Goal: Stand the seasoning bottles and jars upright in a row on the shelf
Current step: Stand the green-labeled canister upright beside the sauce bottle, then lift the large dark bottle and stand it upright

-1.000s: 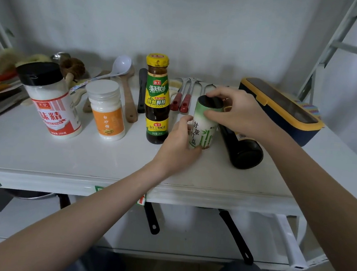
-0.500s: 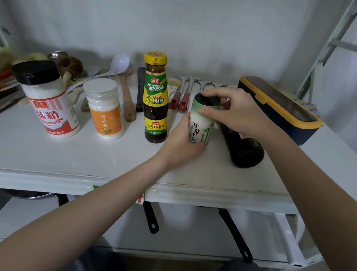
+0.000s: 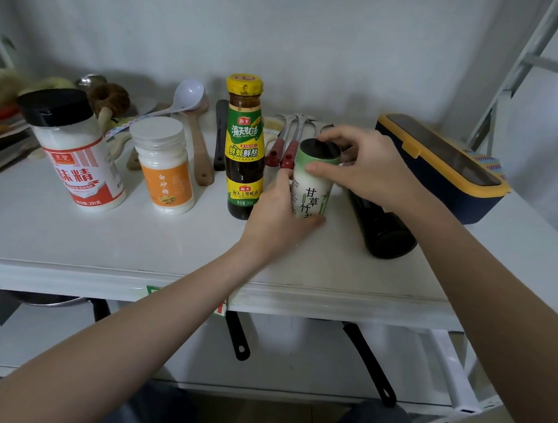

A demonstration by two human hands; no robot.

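Note:
Three containers stand upright in a row on the white shelf (image 3: 133,245): a big black-capped jar with a red label (image 3: 73,153), a small white jar with an orange label (image 3: 165,167), and a dark sauce bottle with a yellow cap (image 3: 244,151). Right of them a green-and-white salt canister (image 3: 312,184) stands upright. My left hand (image 3: 277,218) grips its lower part and my right hand (image 3: 365,171) holds its top. A dark bottle (image 3: 384,227) lies on its side behind my right hand, partly hidden.
Spoons, spatulas and red-handled tools (image 3: 283,144) lie along the back wall. A navy box with a yellow rim (image 3: 443,165) sits at the right. Brushes and utensils crowd the far left. Pan handles (image 3: 238,336) hang under the shelf.
The canister, tilted a second ago, now stands straight, a little closer to the sauce bottle. Both hands stay on it.

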